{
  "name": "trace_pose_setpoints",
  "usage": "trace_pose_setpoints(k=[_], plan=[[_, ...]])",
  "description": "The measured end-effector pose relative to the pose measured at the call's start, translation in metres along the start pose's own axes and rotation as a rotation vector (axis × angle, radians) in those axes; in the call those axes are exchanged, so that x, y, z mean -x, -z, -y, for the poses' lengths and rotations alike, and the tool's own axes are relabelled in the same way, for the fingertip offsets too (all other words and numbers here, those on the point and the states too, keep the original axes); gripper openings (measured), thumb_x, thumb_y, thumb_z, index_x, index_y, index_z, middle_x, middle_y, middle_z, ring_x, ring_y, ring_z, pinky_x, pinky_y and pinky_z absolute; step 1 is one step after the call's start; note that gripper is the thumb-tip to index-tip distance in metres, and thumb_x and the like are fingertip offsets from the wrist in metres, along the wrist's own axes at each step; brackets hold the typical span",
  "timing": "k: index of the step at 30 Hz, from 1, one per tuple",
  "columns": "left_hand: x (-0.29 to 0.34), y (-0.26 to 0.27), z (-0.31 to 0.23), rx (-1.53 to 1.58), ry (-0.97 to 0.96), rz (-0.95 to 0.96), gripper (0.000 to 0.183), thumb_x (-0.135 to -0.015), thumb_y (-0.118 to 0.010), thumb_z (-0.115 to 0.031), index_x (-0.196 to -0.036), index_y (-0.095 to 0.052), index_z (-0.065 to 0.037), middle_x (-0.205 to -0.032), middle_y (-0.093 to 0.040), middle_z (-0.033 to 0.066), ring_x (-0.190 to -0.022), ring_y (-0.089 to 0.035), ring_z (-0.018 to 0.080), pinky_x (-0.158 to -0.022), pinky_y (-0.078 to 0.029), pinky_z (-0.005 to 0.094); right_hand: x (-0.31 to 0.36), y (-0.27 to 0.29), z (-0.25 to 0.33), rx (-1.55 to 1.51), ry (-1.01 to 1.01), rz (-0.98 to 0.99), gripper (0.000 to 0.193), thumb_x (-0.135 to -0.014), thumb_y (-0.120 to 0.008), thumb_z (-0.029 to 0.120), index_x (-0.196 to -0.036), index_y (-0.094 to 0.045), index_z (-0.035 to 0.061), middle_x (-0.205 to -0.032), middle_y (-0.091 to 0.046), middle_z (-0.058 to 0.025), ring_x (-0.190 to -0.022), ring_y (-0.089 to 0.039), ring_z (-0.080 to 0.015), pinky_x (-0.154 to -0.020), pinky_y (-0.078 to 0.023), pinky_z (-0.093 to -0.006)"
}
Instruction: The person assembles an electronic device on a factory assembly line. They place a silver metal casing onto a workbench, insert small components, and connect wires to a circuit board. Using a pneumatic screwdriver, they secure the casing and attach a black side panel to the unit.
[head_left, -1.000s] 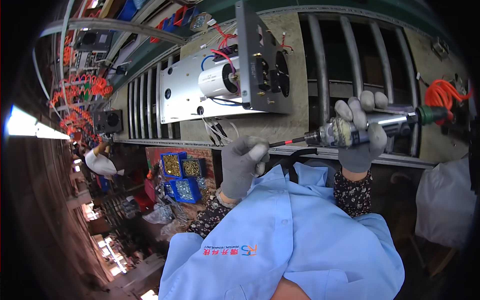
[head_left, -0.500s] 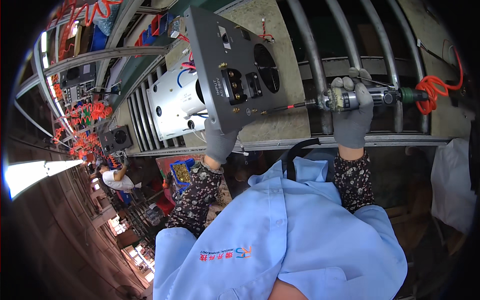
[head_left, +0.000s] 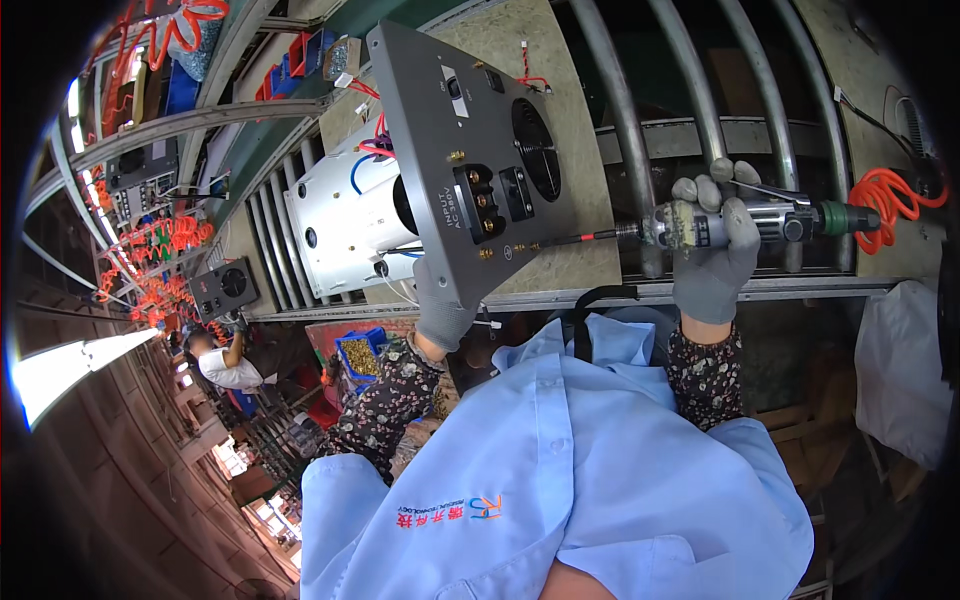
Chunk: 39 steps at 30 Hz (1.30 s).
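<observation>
A dark grey metal panel (head_left: 420,130) stands tilted, with a round fan grille, a black terminal block (head_left: 480,205) and brass screws on its face. My left hand (head_left: 447,312), in a grey glove, holds its lower edge from behind, and its fingers are hidden there. A white metal housing (head_left: 345,225) with loose red, blue and white wires is behind the panel. In my gloved right hand (head_left: 715,275) is a pneumatic screwdriver (head_left: 775,224), lying level with fingers wrapped round its body. Its thin bit (head_left: 590,236) reaches the brass screws near the panel's lower right corner.
Bare steel rollers (head_left: 690,75) run under the tool, beside a worn board (head_left: 575,110) beneath the panel. An orange coiled hose (head_left: 885,205) lies at the right. A blue bin (head_left: 358,352) of brass parts sits below left. Another person (head_left: 228,367) works farther left.
The panel's lower part has come slightly nearer to me. The screwdriver and my right hand have shifted a little right and nearer, with the bit still at the brass screws.
</observation>
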<state>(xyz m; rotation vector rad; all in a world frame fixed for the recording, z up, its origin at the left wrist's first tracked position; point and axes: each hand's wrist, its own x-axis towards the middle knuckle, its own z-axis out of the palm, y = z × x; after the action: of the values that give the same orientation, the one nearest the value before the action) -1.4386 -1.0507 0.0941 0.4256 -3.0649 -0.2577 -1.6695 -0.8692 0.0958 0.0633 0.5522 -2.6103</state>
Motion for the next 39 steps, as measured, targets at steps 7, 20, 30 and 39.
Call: trace_pose_setpoints(k=[7, 20, 30, 39], plan=[[0.006, -0.009, 0.004, 0.009, 0.005, 0.020, 0.025, -0.067, -0.059, -0.010, -0.091, -0.054, -0.004, -0.090, -0.052, 0.0114, -0.078, -0.048, 0.0305, -0.064, -0.035, 0.0403, -0.002, 0.009, -0.006, -0.059, -0.024, -0.066, 0.028, -0.077, -0.051, 0.006, -0.105, -0.048, 0.0070, -0.097, -0.052, -0.0059, -0.081, -0.050, -0.0129, -0.081, -0.045, -0.0322], [-0.005, 0.010, -0.050, 0.677, 0.596, -0.212, 0.027, -0.072, -0.067, -0.021, -0.080, -0.059, 0.003, -0.059, -0.058, 0.0099, -0.051, -0.054, 0.0141, -0.048, -0.040, 0.0250, 0.005, 0.008, -0.018, 0.339, -0.065, -0.186, 0.031, -0.078, -0.051, 0.007, -0.108, -0.046, 0.0027, -0.094, -0.052, -0.0081, -0.082, -0.050, -0.0131, -0.087, -0.042, -0.0326], [0.007, -0.034, -0.060, 1.587, 0.908, 0.051, 0.032, -0.084, -0.052, -0.023, -0.100, -0.055, 0.005, -0.083, -0.059, 0.0087, -0.066, -0.055, 0.0105, -0.058, -0.046, 0.0217, -0.009, 0.042, 0.008, 0.210, 0.023, -0.035, 0.029, -0.079, -0.054, 0.006, -0.107, -0.046, 0.0011, -0.085, -0.054, -0.0095, -0.083, -0.052, -0.0203, -0.083, -0.045, -0.0341], [-0.044, -0.134, -0.086, 0.674, 0.324, 0.073, 0.030, -0.074, -0.048, -0.003, -0.103, -0.055, -0.002, -0.096, -0.057, 0.0187, -0.087, -0.055, 0.0376, -0.078, -0.045, 0.0386, -0.020, 0.061, 0.025, 0.381, -0.053, -0.027, 0.028, -0.080, -0.052, 0.005, -0.107, -0.046, 0.0047, -0.089, -0.053, -0.0097, -0.084, -0.052, -0.0180, -0.079, -0.045, -0.0331]])
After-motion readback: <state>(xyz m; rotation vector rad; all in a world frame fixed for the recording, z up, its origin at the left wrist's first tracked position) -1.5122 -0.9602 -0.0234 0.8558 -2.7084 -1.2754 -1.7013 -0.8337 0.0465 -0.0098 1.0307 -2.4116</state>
